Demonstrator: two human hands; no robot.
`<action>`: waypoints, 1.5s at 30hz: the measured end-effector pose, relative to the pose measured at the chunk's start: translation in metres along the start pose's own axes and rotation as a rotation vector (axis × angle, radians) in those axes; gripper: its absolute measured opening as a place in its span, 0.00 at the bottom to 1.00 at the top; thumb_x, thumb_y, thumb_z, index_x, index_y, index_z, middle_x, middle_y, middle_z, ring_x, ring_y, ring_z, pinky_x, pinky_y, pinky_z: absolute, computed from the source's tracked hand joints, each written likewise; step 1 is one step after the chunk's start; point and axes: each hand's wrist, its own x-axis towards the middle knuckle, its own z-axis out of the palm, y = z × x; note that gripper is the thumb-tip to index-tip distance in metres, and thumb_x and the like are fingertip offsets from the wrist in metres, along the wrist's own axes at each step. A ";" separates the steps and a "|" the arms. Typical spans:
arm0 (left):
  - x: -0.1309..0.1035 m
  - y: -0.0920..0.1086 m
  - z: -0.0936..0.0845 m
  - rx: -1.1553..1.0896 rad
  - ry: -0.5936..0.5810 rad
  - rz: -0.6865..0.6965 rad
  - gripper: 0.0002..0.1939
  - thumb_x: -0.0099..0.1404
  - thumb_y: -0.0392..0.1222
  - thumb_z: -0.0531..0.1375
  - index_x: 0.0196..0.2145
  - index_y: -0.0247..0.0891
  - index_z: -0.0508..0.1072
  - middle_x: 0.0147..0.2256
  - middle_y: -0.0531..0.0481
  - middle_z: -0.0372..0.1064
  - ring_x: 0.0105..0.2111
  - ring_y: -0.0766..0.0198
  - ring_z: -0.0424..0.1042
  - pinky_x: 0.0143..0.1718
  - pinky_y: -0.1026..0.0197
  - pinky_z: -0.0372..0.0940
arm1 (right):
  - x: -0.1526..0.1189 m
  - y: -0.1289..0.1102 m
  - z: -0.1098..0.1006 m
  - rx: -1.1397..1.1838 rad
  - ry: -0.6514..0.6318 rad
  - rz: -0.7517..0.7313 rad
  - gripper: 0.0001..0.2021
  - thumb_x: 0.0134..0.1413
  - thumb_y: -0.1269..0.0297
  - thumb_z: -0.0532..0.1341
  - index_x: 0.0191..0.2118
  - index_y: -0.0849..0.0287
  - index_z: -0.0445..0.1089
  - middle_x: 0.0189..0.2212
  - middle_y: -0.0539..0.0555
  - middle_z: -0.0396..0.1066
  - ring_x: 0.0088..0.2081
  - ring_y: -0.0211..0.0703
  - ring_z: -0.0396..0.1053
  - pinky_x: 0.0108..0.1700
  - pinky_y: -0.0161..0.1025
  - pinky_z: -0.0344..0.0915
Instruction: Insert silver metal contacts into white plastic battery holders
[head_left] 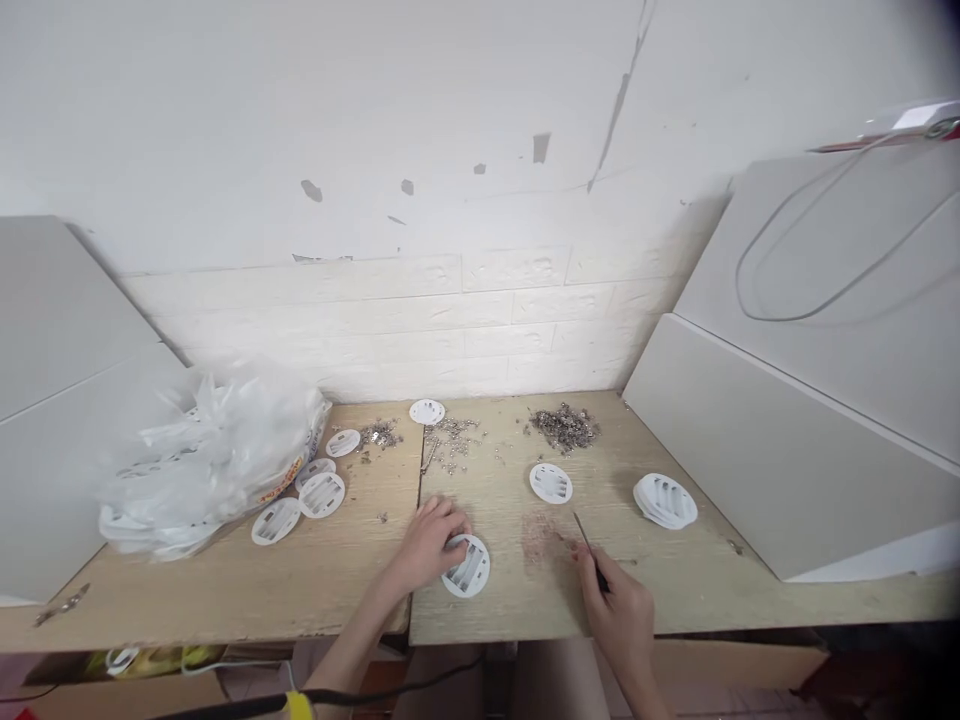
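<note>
My left hand (433, 541) rests on the table with its fingers curled at the upper left rim of a round white plastic battery case (466, 570), its thumb over the edge. The case lies flat, its slotted bays facing up. In my right hand (621, 605), closed fingers grip a thin dark pointed tool (587, 541); its exact kind is hard to make out. The tip points up and away, near a reddish stain on the wood. Another white case (551, 483) lies just beyond the tip. Farther back is a heap of small metal pieces (566, 428).
A stack of white cases (666, 501) stands at the right. Loose metal bits (452, 440) lie near the wall. On the left are several more cases (322, 495) and a filled plastic bag (217, 450). White panels (780, 460) border the table, with a cable (814, 312) hanging at right.
</note>
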 end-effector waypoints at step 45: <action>0.018 -0.018 0.013 -0.467 0.574 -0.361 0.25 0.63 0.44 0.53 0.55 0.35 0.55 0.36 0.47 0.70 0.26 0.65 0.70 0.28 0.62 0.65 | 0.072 0.003 0.033 0.150 -0.109 0.406 0.28 0.54 0.47 0.48 0.49 0.63 0.68 0.39 0.61 0.73 0.32 0.45 0.68 0.36 0.40 0.62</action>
